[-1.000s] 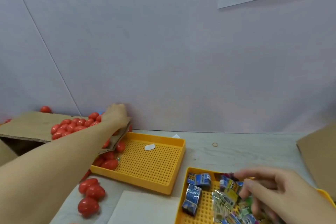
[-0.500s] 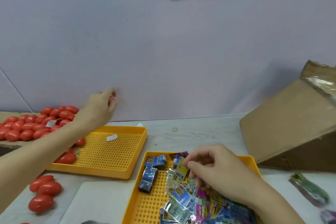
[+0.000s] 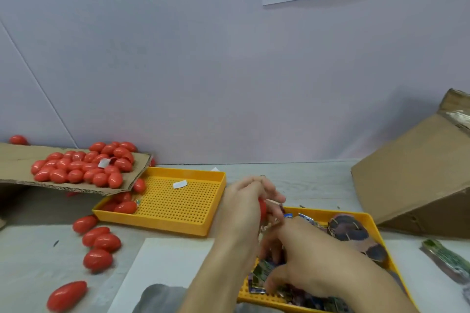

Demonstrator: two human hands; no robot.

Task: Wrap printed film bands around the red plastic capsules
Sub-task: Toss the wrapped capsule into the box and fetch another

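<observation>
Over the near yellow tray [image 3: 373, 221] at lower right, both hands close together: left hand [image 3: 244, 213] with fingers [image 3: 273, 192] curled round a red capsule [image 3: 262, 207], only a sliver of red visible between palm and thumb; right hand [image 3: 305, 256] palm-down just beside it, fingers bent into the heap of printed film bands [image 3: 259, 272], blurred, grip on any band impossible to tell. In that tray, more crumpled film and a dark brownish lump [image 3: 347, 227] toward the far corner. Left of it, a second perforated yellow tray [image 3: 183, 221] with a few red capsules at its left end and a small white slip [image 3: 180, 184]. On a cardboard flap [image 3: 15, 162] overlapping that tray's corner, a dense pile of capsules [image 3: 84, 168]. Loose on the bench [image 3: 305, 180], several capsules at lower left [image 3: 98, 259]. White sheet [image 3: 165, 262] at the near edge, tilted cardboard box [image 3: 417, 185] at right, a green-printed packet [image 3: 445, 259] beside it
</observation>
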